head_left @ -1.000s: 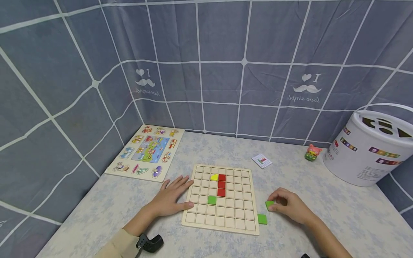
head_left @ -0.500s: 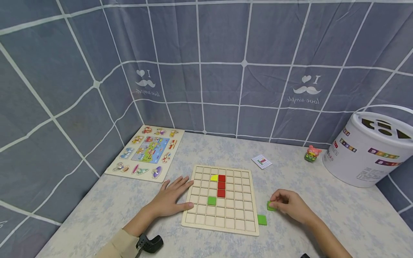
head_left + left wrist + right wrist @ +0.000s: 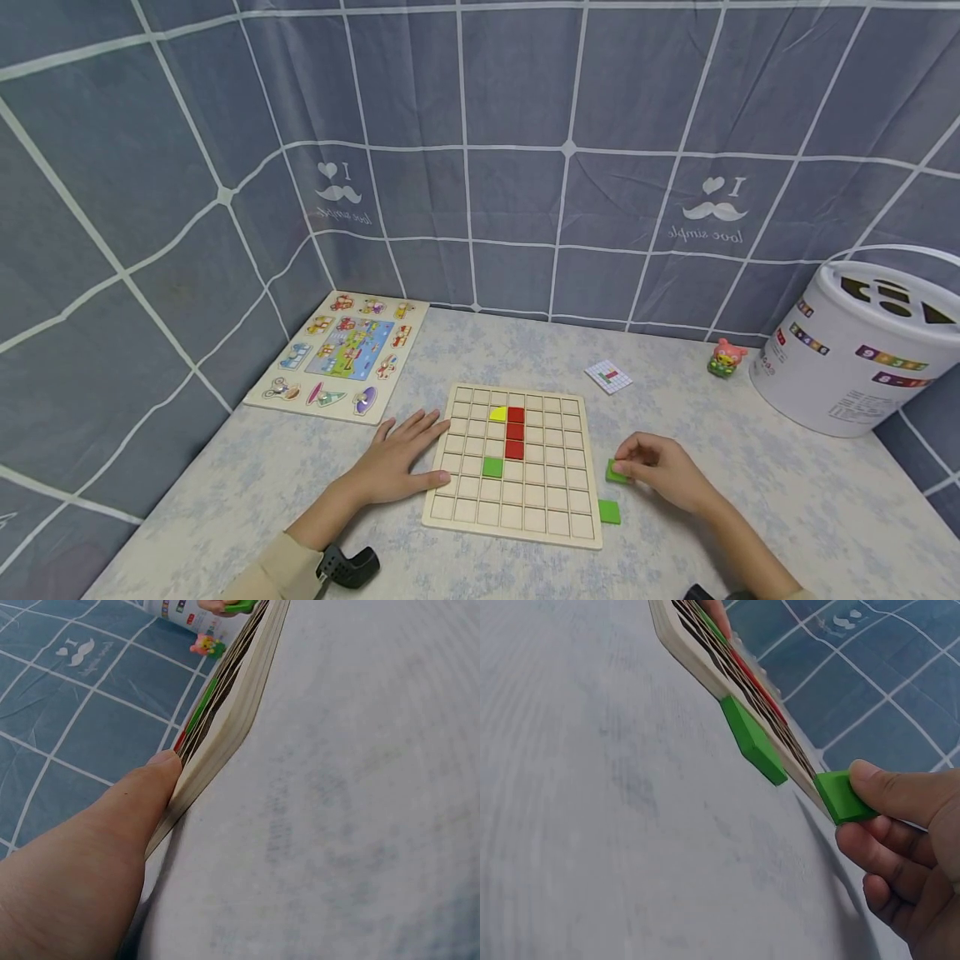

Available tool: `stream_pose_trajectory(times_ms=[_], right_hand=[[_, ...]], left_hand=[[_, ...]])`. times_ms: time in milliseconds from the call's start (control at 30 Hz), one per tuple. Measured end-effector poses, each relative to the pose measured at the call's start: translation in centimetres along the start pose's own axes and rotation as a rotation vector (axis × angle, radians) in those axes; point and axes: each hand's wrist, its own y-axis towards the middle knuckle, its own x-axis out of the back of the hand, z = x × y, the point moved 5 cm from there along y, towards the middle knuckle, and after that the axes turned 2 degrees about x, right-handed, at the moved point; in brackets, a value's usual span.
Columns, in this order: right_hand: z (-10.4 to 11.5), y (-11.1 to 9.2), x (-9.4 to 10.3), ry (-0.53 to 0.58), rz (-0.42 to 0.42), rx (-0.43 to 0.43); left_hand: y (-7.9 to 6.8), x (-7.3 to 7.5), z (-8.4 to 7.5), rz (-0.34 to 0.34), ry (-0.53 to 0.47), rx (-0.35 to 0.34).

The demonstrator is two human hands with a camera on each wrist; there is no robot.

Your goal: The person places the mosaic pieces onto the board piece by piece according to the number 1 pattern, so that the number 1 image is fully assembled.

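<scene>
A wooden grid board lies on the table in the head view. In its squares sit several red tiles, a yellow quarter-round piece and one green tile. My left hand lies spread at the board's left edge, with thumb and fingertips on the rim. Off the board's right side, my right hand pinches a green square tile between thumb and fingers. Another green tile lies on the table against the board's right edge, nearer the front.
A small pattern card lies behind the board. A pink-eared animal figure and a white lidded bucket stand at the back right. A picture puzzle board rests at the back left. Tile-patterned cloth hangs behind.
My right hand has shifted a little left toward the board, keeping its pinch on the green tile. The left hand and the pieces on the board stay where they were.
</scene>
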Motion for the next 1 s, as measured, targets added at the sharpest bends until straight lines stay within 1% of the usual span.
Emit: stream_pose_trajectory(times_ms=[167,367,600,1000], right_hand=[[0.4,0.5,-0.6,0.001,-0.006,-0.009],[0.9,1.2,-1.4,0.038,0.001,0.016],[1.9,1.8,-2.3,0.095,0.019,0.022],[2.9,3.0,-3.9,0.045,0.022,0.021]], left_hand=[[0.0,0.0,0.0,0.006,0.001,0.001],[0.0,0.0,0.0,0.010,-0.002,0.000],[0.0,0.1,0.0,0.008,0.001,0.002],[0.0,0.0,0.0,0.001,0.001,0.001]])
